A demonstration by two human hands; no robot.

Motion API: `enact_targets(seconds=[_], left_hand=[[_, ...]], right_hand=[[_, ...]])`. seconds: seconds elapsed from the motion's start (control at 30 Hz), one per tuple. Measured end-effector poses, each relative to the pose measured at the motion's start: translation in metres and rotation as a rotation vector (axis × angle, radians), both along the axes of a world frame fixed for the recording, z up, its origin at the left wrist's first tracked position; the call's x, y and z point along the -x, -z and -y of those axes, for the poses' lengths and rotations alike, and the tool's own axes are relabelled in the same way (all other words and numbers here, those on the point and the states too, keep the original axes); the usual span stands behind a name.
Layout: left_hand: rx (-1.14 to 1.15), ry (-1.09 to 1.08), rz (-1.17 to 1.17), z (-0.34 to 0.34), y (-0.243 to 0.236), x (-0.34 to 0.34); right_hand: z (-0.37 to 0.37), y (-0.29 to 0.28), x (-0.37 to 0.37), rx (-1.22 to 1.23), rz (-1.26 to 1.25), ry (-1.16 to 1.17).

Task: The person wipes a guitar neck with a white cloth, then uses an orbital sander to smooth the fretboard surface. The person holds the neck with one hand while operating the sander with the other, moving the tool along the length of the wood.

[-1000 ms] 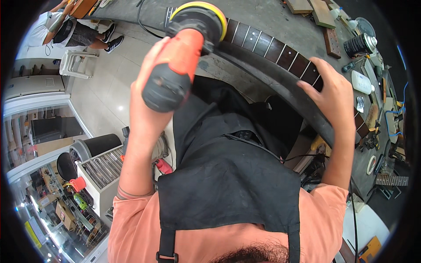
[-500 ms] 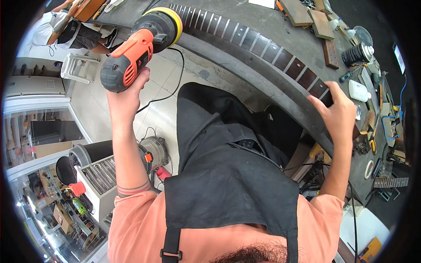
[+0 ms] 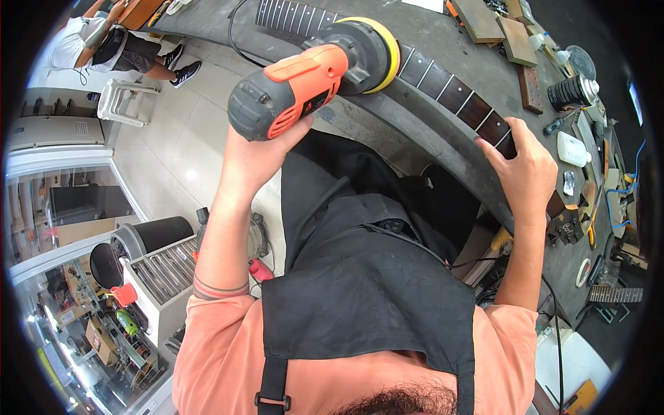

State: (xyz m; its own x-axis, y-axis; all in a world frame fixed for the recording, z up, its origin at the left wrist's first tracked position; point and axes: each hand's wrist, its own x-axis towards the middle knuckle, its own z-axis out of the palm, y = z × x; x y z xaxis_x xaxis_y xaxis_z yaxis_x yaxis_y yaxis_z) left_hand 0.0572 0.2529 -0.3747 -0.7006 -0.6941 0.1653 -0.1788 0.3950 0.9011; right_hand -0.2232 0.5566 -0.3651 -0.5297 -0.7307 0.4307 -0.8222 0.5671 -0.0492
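One grey workbench [image 3: 425,41], arcing from the upper left to the right of the frame. One person [image 3: 83,45], upper left. One guitar neck [image 3: 436,79], fretboard facing up, along the bench's near edge from top centre to right of centre; a second fretted neck [image 3: 615,294] at the right edge. One orange-and-black power polisher [image 3: 301,90], upper centre, its yellow-rimmed pad [image 3: 395,62] overlapping the first neck in view; contact cannot be told. One white stool [image 3: 126,102], upper left. At least three wooden blocks [image 3: 477,21], upper right, the narrow reddish one drilled.

Containers: one black bin [image 3: 159,235], left, interior hidden; one black can [image 3: 568,93] and one white plastic bottle [image 3: 573,149], right, contents not visible.

Left hand [image 3: 257,159]: raised from below, wrapped around the polisher's body from beneath, thumb along its lower side, other fingers hidden behind it. Right hand [image 3: 527,173]: right of centre, forearm near vertical, thumb at the first neck's near edge, index finger at the far edge, clamped across it.
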Motion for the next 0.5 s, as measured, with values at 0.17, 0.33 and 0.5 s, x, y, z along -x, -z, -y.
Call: enact_targets(seconds=[0.17, 0.33, 0.5], left_hand=[[0.119, -0.121, 0.05, 0.02, -0.001, 0.002], [0.293, -0.063, -0.006, 0.013, -0.002, 0.0], [0.305, -0.045, 0.047, 0.009, -0.013, 0.004]], right_hand=[[0.001, 0.002, -0.001, -0.008, -0.019, 0.008], [0.002, 0.002, -0.001, -0.001, -0.022, 0.01], [0.002, 0.002, 0.0, 0.006, -0.027, 0.004]])
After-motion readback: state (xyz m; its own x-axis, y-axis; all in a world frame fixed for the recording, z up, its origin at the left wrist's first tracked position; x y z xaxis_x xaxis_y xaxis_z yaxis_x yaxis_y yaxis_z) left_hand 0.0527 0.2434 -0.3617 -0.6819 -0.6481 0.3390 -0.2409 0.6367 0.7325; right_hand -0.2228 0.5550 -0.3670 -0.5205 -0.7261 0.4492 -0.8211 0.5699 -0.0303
